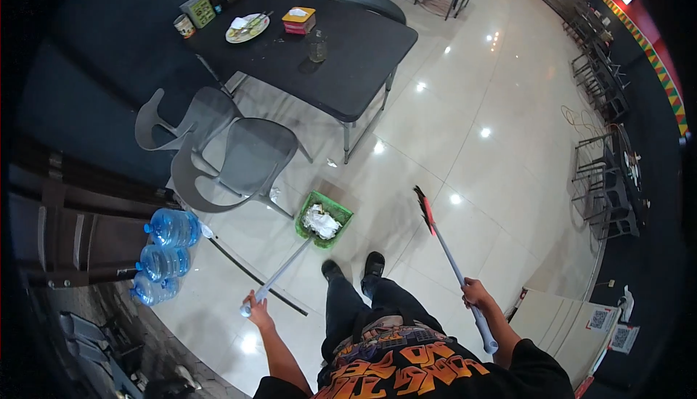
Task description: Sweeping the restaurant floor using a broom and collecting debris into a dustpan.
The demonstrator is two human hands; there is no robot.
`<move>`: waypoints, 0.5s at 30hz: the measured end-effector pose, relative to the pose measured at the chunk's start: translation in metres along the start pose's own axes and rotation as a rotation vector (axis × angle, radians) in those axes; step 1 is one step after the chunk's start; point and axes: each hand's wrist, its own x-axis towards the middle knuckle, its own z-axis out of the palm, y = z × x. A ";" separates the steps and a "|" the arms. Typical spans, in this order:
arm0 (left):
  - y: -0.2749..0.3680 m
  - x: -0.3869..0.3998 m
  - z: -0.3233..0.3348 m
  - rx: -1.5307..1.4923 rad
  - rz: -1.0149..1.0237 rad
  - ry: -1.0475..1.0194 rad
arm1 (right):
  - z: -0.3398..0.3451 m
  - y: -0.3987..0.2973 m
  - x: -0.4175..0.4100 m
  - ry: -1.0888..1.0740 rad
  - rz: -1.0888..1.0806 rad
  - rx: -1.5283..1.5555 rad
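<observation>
My left hand (257, 307) grips the pale handle of a long-handled green dustpan (340, 213), which rests on the tiled floor in front of my feet. Crumpled white paper (322, 222) lies in the pan. In my right hand (475, 293) is the grey handle of a broom (429, 215) with a red head and dark bristles; it points away from me, right of the dustpan. Whether the bristles touch the floor I cannot tell. A small white scrap (331, 162) lies on the floor near a table leg.
A black table (359, 56) carries a plate (239, 37) with leftovers, a tissue box (298, 24) and a glass jar (317, 48). Grey chairs (256, 148) stand left of the dustpan, near large blue water bottles (173, 228). A thin dark strip (256, 276) lies on the floor.
</observation>
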 end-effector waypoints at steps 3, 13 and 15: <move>-0.017 -0.014 -0.026 -0.130 -0.080 0.065 | -0.005 0.030 0.006 0.013 0.129 0.026; -0.019 -0.012 -0.056 -0.095 -0.080 0.047 | 0.002 0.078 -0.004 0.219 0.053 0.232; -0.015 -0.010 -0.053 -0.094 -0.069 0.048 | -0.006 0.083 0.014 0.247 0.027 0.213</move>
